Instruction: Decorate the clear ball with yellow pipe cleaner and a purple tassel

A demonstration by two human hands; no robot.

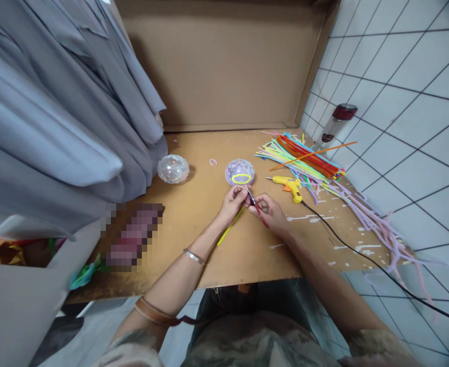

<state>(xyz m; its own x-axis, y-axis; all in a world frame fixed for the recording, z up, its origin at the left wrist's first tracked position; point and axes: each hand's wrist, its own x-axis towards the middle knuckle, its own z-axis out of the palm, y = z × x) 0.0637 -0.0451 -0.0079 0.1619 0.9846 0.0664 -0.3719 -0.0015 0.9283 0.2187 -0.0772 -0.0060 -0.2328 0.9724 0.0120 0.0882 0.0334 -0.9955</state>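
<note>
My left hand (234,200) is closed on a yellow-green pipe cleaner (230,228), whose tail hangs down toward the table's front. Close beside it, my right hand (270,210) holds a small red-handled tool (260,215), which looks like scissors or pliers; its tip is between the hands. Just beyond my fingers sits a clear faceted bowl with a purple rim (240,167), a yellow ring (242,179) at its near side. Another clear faceted bowl or ball (173,169) stands to the left. A small pink curved piece (213,162) lies between them.
A yellow glue gun (291,187) with a black cord lies right of my hands. Behind it is a pile of coloured pipe cleaners (308,158), with a bottle (337,124) near the tiled wall. Grey cloth (75,112) hangs at left; a blurred pinkish object (134,237) lies front left.
</note>
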